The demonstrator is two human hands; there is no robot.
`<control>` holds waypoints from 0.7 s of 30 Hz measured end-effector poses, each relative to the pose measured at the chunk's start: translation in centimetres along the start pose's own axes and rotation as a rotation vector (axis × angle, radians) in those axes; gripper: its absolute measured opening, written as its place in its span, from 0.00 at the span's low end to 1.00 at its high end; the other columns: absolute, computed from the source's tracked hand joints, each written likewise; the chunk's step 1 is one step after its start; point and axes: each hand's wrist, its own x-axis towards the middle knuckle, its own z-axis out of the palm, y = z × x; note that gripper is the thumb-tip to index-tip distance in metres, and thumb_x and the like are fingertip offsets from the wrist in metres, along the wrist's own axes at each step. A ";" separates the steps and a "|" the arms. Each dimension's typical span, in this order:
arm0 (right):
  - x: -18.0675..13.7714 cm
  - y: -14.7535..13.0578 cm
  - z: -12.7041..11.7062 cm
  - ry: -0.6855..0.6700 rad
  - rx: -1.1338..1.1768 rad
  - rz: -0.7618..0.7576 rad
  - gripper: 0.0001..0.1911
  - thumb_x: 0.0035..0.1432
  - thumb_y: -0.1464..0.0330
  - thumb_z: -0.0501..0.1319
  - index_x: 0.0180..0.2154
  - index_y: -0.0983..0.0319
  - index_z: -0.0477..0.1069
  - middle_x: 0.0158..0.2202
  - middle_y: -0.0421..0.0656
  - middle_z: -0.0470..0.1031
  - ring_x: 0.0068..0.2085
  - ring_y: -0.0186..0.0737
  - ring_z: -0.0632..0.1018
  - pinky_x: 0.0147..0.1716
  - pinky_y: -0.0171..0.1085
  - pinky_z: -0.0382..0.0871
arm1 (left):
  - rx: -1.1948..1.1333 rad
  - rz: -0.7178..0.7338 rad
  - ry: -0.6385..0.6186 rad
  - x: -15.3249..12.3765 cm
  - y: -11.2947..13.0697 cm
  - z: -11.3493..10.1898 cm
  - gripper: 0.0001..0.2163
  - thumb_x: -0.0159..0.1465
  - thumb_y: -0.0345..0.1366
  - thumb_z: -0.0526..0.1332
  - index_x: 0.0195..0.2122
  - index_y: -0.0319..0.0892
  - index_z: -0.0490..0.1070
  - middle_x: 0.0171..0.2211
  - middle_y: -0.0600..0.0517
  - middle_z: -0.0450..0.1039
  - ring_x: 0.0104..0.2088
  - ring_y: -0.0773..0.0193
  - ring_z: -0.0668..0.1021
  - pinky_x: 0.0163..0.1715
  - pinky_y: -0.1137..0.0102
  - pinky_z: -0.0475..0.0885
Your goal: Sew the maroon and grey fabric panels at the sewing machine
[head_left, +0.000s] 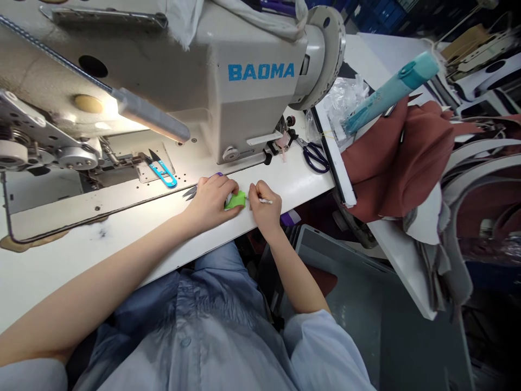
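My left hand (215, 198) lies on the white table edge in front of the sewing machine, its fingers and thumb closed around a small bright green piece (235, 201); I cannot make out its kind. From under that hand stick out the dark pointed blades (190, 192) of a cutting tool, with a bit of purple near the fingertips. Just to the right, my right hand (265, 206) pinches a thin white pen-like stick (266, 201), its tip end close to the green piece. Blue thread snips (165, 172) rest on the machine bed near the needle.
The BAOMA sewing machine (260, 98) spans the back, with its lamp (152, 115) on the left. Dark-handled scissors (315, 157) lie right. Beyond are a turquoise bottle (394, 89), reddish-brown material (399, 163) and a grey bin (345, 260) below the table edge.
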 end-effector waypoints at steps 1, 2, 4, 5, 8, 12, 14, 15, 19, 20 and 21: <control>0.0 0.0 -0.1 -0.004 0.018 0.000 0.20 0.64 0.58 0.51 0.22 0.57 0.48 0.17 0.34 0.56 0.21 0.33 0.62 0.27 0.34 0.58 | 0.002 0.003 0.002 0.0 -0.1 0.1 0.11 0.60 0.44 0.63 0.37 0.44 0.65 0.38 0.49 0.73 0.45 0.51 0.72 0.41 0.59 0.59; 0.1 0.1 -0.1 -0.014 0.046 0.002 0.21 0.64 0.57 0.51 0.23 0.57 0.49 0.16 0.34 0.57 0.21 0.33 0.62 0.27 0.34 0.59 | 0.004 0.005 0.002 0.0 -0.1 0.1 0.12 0.60 0.45 0.63 0.37 0.44 0.65 0.38 0.49 0.73 0.45 0.51 0.72 0.41 0.59 0.59; 0.1 0.1 -0.3 -0.047 0.118 0.009 0.21 0.64 0.56 0.51 0.23 0.57 0.50 0.16 0.33 0.59 0.21 0.33 0.64 0.28 0.33 0.60 | 0.005 0.007 0.003 0.0 -0.3 0.2 0.13 0.60 0.46 0.63 0.37 0.45 0.65 0.39 0.49 0.73 0.45 0.51 0.72 0.41 0.59 0.59; 0.2 0.2 -0.3 -0.066 0.149 0.013 0.21 0.64 0.55 0.51 0.23 0.57 0.51 0.16 0.33 0.60 0.21 0.33 0.65 0.28 0.33 0.60 | 0.005 0.010 0.002 0.0 -0.3 0.2 0.13 0.61 0.46 0.63 0.38 0.45 0.65 0.39 0.49 0.73 0.45 0.51 0.72 0.41 0.59 0.59; 0.3 0.2 -0.4 -0.109 0.169 0.012 0.21 0.64 0.55 0.52 0.23 0.57 0.53 0.17 0.33 0.62 0.21 0.33 0.67 0.28 0.33 0.60 | 0.003 0.018 -0.002 0.1 -0.4 0.2 0.11 0.62 0.45 0.61 0.37 0.44 0.65 0.38 0.48 0.72 0.45 0.51 0.72 0.40 0.60 0.58; 0.3 0.1 -0.2 -0.120 0.063 -0.005 0.20 0.63 0.55 0.53 0.23 0.58 0.53 0.17 0.34 0.62 0.22 0.33 0.66 0.28 0.33 0.59 | -0.014 0.017 -0.016 0.1 -0.3 0.0 0.05 0.62 0.37 0.58 0.38 0.44 0.65 0.37 0.48 0.72 0.44 0.52 0.72 0.40 0.59 0.59; 0.2 0.1 -0.1 -0.126 0.012 -0.013 0.20 0.63 0.55 0.52 0.23 0.58 0.52 0.18 0.34 0.63 0.23 0.33 0.66 0.28 0.33 0.58 | -0.017 0.014 -0.021 0.0 -0.3 0.0 0.05 0.62 0.33 0.56 0.39 0.44 0.66 0.38 0.48 0.72 0.44 0.52 0.72 0.40 0.59 0.59; 0.2 0.0 0.0 -0.132 -0.001 -0.017 0.20 0.63 0.55 0.52 0.23 0.58 0.52 0.18 0.34 0.63 0.23 0.33 0.66 0.28 0.33 0.58 | -0.019 0.010 -0.021 0.0 -0.3 0.0 0.05 0.62 0.33 0.55 0.39 0.44 0.66 0.38 0.48 0.73 0.44 0.52 0.72 0.41 0.59 0.59; 0.2 0.0 0.0 -0.136 -0.002 -0.023 0.20 0.64 0.56 0.52 0.23 0.58 0.52 0.18 0.35 0.63 0.23 0.33 0.66 0.27 0.33 0.58 | -0.057 -0.009 0.001 0.0 -0.5 0.2 0.10 0.65 0.32 0.51 0.46 0.43 0.66 0.43 0.45 0.73 0.46 0.51 0.72 0.44 0.57 0.59; 0.1 0.0 0.0 -0.126 -0.001 -0.021 0.20 0.64 0.56 0.51 0.23 0.58 0.52 0.18 0.35 0.62 0.23 0.33 0.65 0.28 0.33 0.58 | -0.061 -0.007 0.003 0.0 -0.6 0.2 0.12 0.65 0.31 0.50 0.49 0.43 0.65 0.45 0.45 0.73 0.47 0.51 0.72 0.45 0.57 0.59; 0.2 0.0 -0.1 -0.119 0.000 -0.021 0.20 0.64 0.57 0.51 0.23 0.58 0.51 0.18 0.34 0.62 0.22 0.33 0.65 0.28 0.33 0.58 | -0.057 -0.001 -0.003 0.0 -0.6 0.3 0.14 0.65 0.30 0.49 0.51 0.43 0.65 0.45 0.45 0.73 0.48 0.51 0.71 0.44 0.57 0.59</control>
